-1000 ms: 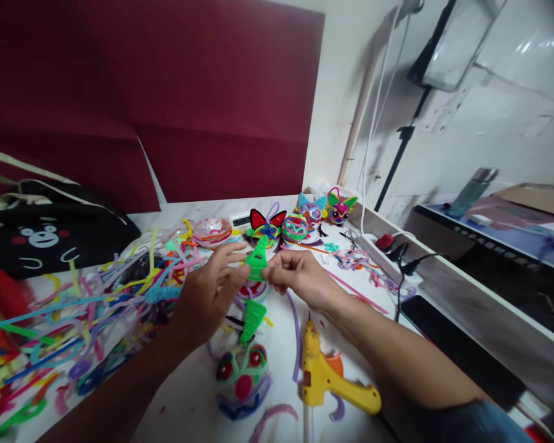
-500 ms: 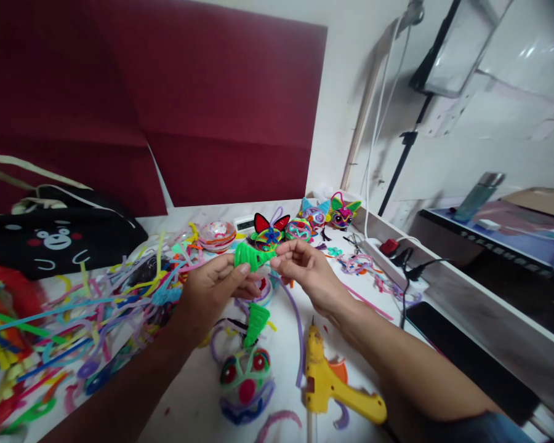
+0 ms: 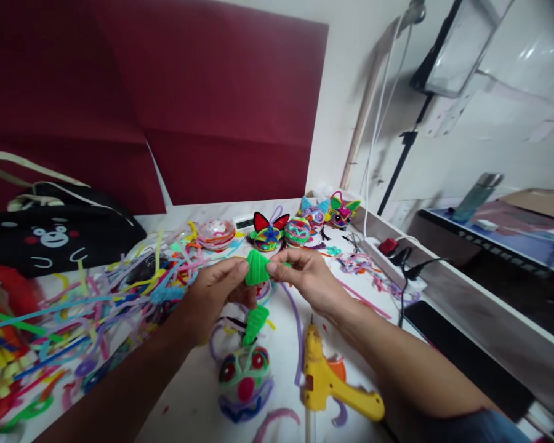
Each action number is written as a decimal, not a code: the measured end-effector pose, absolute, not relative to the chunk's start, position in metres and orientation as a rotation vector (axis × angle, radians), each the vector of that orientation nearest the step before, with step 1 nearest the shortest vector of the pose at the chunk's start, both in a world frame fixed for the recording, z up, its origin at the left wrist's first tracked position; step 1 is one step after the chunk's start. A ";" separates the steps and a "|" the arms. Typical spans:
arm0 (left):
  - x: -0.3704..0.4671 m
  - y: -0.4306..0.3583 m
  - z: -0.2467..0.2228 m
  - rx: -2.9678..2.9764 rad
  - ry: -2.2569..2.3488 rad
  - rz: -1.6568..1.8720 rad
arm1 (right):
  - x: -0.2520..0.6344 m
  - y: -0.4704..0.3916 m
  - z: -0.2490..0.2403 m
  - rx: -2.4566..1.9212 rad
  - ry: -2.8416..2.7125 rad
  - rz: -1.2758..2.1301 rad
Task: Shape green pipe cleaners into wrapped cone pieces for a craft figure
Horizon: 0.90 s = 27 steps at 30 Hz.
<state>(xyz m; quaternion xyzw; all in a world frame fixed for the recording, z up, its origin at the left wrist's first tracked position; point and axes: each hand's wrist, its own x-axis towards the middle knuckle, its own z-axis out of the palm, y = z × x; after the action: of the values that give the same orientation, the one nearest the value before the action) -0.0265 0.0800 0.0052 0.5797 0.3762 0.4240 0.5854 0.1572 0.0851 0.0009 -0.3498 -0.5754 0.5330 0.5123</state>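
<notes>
Between my two hands is a green cone-like piece of coiled pipe cleaner (image 3: 258, 268). My left hand (image 3: 219, 286) pinches its wide side with thumb and fingers. The fingertips of my right hand (image 3: 305, 274) grip its narrow end. Just below, a second green pipe-cleaner triangle (image 3: 256, 323) lies on the white table, above a clear ball decorated as a face (image 3: 245, 381) with red eyes, a red nose and a purple mouth. A yellow hot glue gun (image 3: 321, 381) rests below my right hand, its nozzle pointing away from me.
Loose coloured pipe cleaners (image 3: 96, 326) pile up on the left, by a black bag (image 3: 50, 237). Several decorated balls (image 3: 268, 232) stand at the back. On the right are a power strip (image 3: 392, 261) and a black phone-like slab (image 3: 471, 360) along the table's raised edge.
The green piece has turned in my fingers, its broad face now towards me. My right fingers have moved in closer to my left hand.
</notes>
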 end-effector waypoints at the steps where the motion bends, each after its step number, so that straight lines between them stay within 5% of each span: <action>1: -0.027 0.081 0.005 1.346 0.869 0.986 | 0.157 0.085 0.001 -0.846 -1.381 1.283; 27: -0.025 0.082 0.006 1.505 1.054 1.151 | 0.151 0.082 0.003 -0.806 -1.287 1.456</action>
<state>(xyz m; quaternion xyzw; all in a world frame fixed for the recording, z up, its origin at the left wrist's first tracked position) -0.0246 0.0822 0.0056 0.6135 0.4296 0.4694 0.4676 0.1513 0.0817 0.0033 -0.3327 -0.5312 0.6010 0.4960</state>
